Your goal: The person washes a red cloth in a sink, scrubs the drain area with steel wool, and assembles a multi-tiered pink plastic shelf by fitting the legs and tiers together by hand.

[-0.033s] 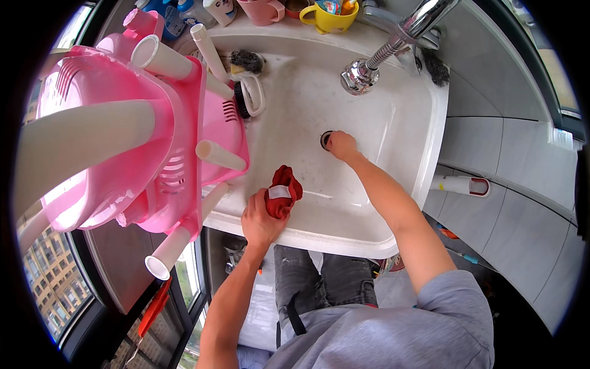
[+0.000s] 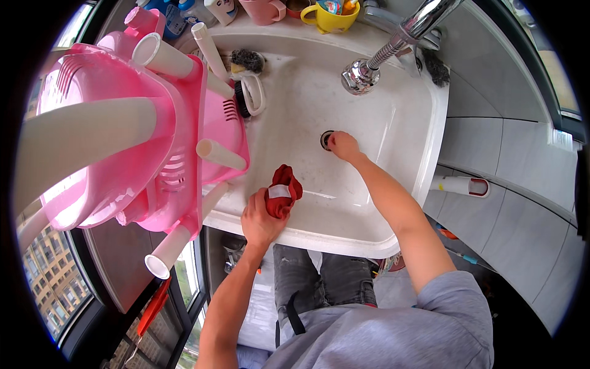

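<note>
My left hand [image 2: 260, 222] is closed around a bunched red cloth [image 2: 286, 182] with a white patch on it, at the near left part of the white sink [image 2: 295, 92]. Over the middle of the basin, my right hand [image 2: 344, 146] has its fingers drawn together at the round, dark drain [image 2: 326, 139]. The fingertips overlap the drain's right edge, and I cannot make out what they hold, if anything.
A pink plastic rack [image 2: 184, 141] with white tubes stands over the sink's left side. Beside it lie a white-handled brush [image 2: 252, 95] and a dark scouring pad [image 2: 247, 60]. A chrome faucet [image 2: 361, 76] hangs over the basin; a yellow mug [image 2: 337, 19] stands on the back ledge.
My right hand has shifted very slightly to the right, showing a little more of the drain. The left hand and the red cloth look unchanged.
</note>
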Available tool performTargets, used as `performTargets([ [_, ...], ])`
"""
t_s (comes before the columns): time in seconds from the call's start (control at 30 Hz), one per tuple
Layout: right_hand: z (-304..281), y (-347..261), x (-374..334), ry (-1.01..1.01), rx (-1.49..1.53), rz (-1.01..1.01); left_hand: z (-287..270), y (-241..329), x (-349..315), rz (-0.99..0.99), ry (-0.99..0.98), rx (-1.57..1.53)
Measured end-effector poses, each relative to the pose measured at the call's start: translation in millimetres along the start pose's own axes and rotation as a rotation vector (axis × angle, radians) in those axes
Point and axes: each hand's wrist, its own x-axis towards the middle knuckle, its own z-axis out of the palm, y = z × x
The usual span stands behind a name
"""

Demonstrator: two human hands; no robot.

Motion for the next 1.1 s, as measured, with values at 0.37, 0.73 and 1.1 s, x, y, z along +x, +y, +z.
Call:
performTargets([
  [0.37,-38.0,3.5,-60.1,-0.226,1.541,0.244,-3.2,0.1,-1.7,-0.02,-0.026,0.025],
  [0.73,-77.7,-40.6,-180.4,0.275,1.121,0.176,-1.8,-4.2,-11.5,0.024,-0.009,0.039],
  [1.1,-36.1,-64.1,-268.7,0.721,1.222,0.164,5.6,1.3,-9.6,0.134,0.005,0.045],
])
